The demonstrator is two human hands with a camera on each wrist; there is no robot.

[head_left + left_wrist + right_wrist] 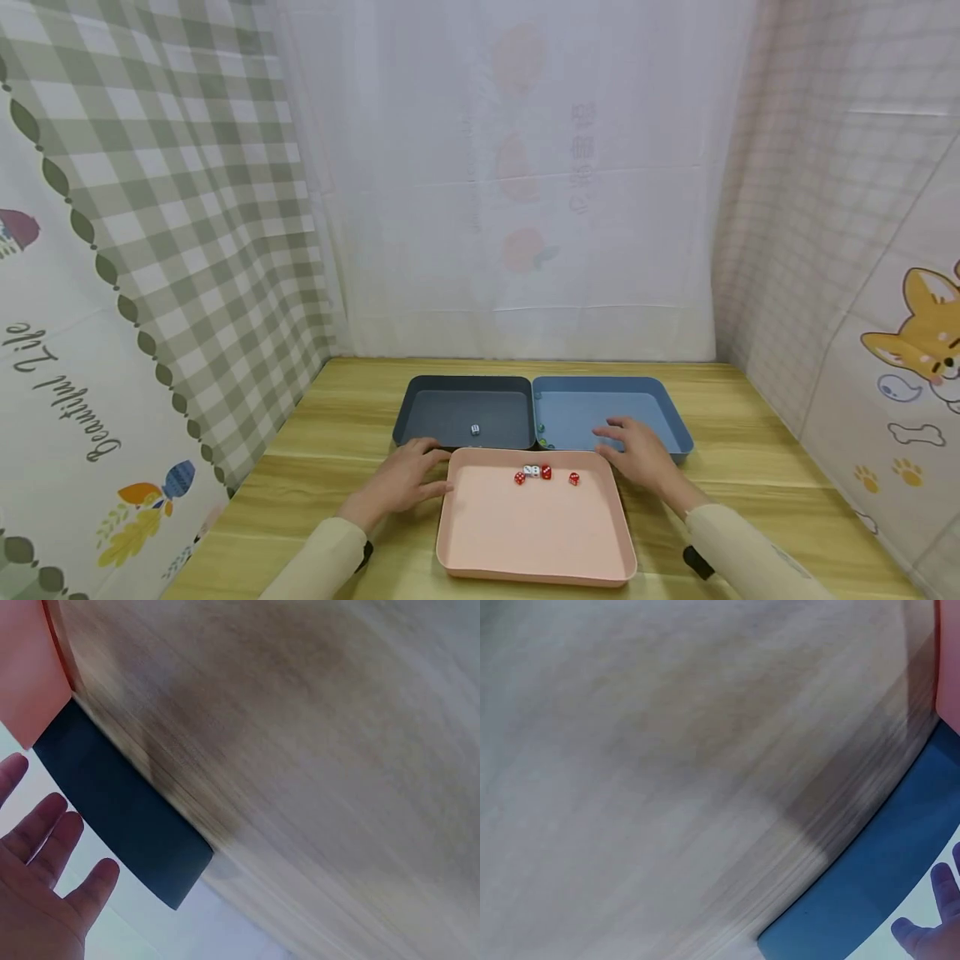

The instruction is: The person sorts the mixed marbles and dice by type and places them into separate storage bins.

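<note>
A pink tray [536, 533] lies in front, holding red dice [573, 478] and white dice [534, 471] near its far edge. My left hand [405, 477] is at the tray's far left corner, fingers spread and holding nothing; contact with the rim is unclear. At the far right corner my right hand [639, 454] reaches over the near edge of the blue tray [607, 408], also with nothing held. The left wrist view shows extended fingers [56, 847] beside the dark tray [124, 806]. Only part of the right hand [937, 930] appears in its wrist view.
Behind the pink tray stands the dark tray [435, 408] with a white die [475, 429], side by side with the blue one. Small green dice [542, 428] lie along the blue tray's left side. Cloth curtains [517, 208] enclose the wood-patterned table [300, 483].
</note>
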